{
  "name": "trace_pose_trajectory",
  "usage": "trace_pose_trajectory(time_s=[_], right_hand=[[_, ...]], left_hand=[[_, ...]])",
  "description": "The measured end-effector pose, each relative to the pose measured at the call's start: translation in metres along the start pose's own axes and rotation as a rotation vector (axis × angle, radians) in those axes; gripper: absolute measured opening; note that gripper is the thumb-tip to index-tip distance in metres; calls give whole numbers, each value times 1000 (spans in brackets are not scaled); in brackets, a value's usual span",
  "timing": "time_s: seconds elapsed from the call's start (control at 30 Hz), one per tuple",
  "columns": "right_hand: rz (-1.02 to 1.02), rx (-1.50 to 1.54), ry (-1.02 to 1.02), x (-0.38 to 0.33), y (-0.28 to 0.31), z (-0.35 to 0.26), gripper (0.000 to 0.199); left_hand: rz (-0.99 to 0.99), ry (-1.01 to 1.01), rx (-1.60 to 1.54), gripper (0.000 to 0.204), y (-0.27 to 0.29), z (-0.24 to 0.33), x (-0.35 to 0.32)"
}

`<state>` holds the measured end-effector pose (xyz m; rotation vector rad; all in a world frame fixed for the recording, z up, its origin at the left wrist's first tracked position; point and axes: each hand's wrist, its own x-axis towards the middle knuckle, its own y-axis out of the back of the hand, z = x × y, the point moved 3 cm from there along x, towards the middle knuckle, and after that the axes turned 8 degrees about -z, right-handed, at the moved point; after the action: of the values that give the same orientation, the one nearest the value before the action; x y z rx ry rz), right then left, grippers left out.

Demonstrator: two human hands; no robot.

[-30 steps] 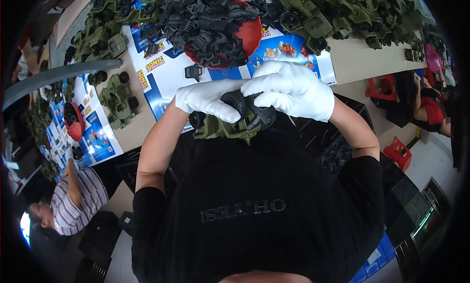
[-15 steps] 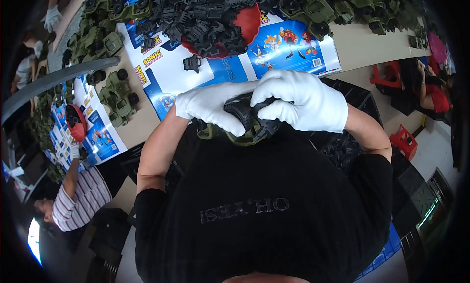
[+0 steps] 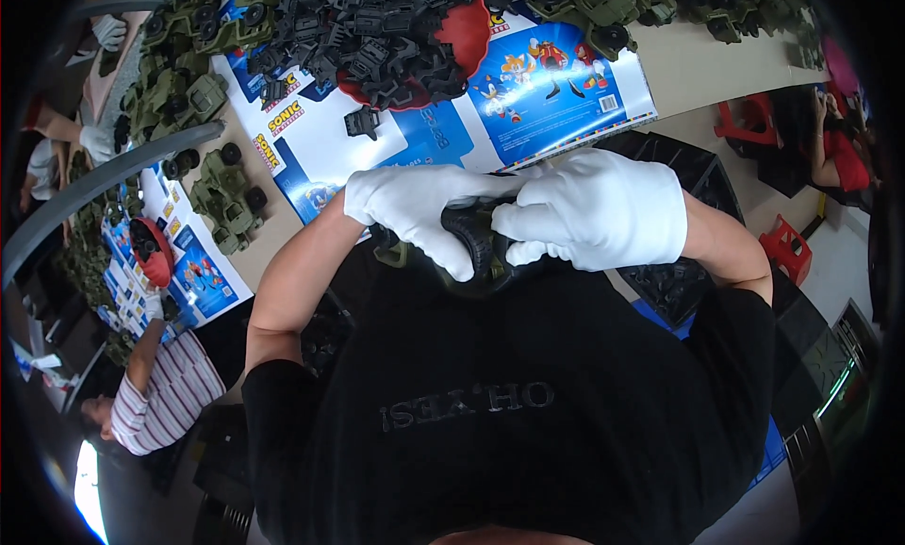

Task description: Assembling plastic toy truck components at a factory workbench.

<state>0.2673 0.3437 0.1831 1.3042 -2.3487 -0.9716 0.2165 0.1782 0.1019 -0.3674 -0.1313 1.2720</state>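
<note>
Both my hands wear white gloves and are closed around a toy vehicle held against the front of my black shirt. Little of its olive-green body (image 3: 392, 255) shows beside my left hand (image 3: 410, 208); the rest is hidden by the gloves and blends into the shirt. A ribbed black wheel (image 3: 474, 241) faces up between the hands, with my left thumb along it. My right hand (image 3: 603, 212) presses curled fingers onto the vehicle's right side; any small part beneath them is hidden.
Beyond my hands, a red bowl (image 3: 466, 41) overflows with black plastic parts (image 3: 377, 36). One loose black part (image 3: 361, 123) lies on the printed sheet (image 3: 434, 135). Green toy vehicles (image 3: 226, 198) crowd the table's left and far sides. A co-worker in stripes (image 3: 174, 394) sits left.
My right hand has turned and moved slightly down and right, its fingers now lower over the vehicle. The black part seen under its fingertips is now mostly covered. My left hand keeps its hold.
</note>
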Motion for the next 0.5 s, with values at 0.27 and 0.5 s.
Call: trace_pose_trajectory(time_s=[0.27,0.5], right_hand=[[89,45,7,12,3,4,17],[-15,72,-37,27,14,2,21]], left_hand=[[-59,5,-58,78,7,10,3],[-9,16,27,85,11,17,-10]])
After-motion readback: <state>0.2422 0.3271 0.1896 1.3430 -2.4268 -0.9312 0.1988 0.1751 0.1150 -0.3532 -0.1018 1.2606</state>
